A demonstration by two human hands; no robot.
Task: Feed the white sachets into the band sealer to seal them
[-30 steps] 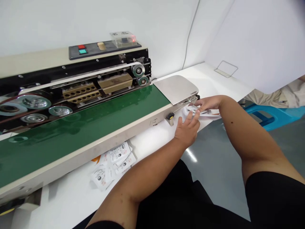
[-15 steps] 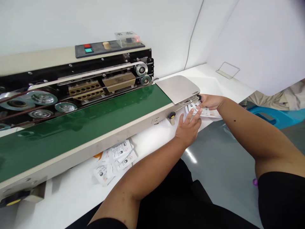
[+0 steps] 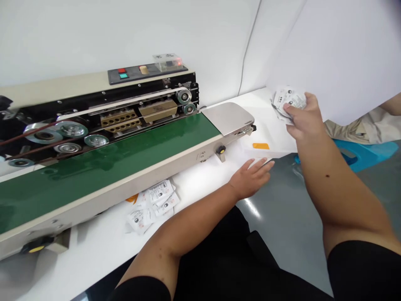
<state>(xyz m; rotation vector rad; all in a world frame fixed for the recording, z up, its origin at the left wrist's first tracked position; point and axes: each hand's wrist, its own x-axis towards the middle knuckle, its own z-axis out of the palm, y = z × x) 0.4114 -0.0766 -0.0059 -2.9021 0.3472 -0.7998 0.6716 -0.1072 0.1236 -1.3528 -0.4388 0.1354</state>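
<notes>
Raised above the right end of the white table, my right hand (image 3: 305, 115) grips several printed white packets (image 3: 286, 100), with the thumb across their front. My left hand (image 3: 252, 179) is open and holds nothing, its fingers stretched to the right at the table's front edge. Just beyond those fingertips lies an orange piece (image 3: 261, 146) on a pale flat item whose kind I cannot tell. More printed packets (image 3: 159, 196) lie in a loose heap below the front side of the conveyor.
A belt machine with a green conveyor (image 3: 125, 167) and a metal end plate (image 3: 230, 117) runs along the table (image 3: 106, 242). Black knobs (image 3: 221, 149) jut from its front. A blue plastic object (image 3: 366, 156) and part of another person in beige clothing (image 3: 372, 125) show at right.
My right hand has lifted the packets from beside the conveyor's end, up and to the right. The orange piece has come into view. My left hand has shifted slightly down and right, off the packets.
</notes>
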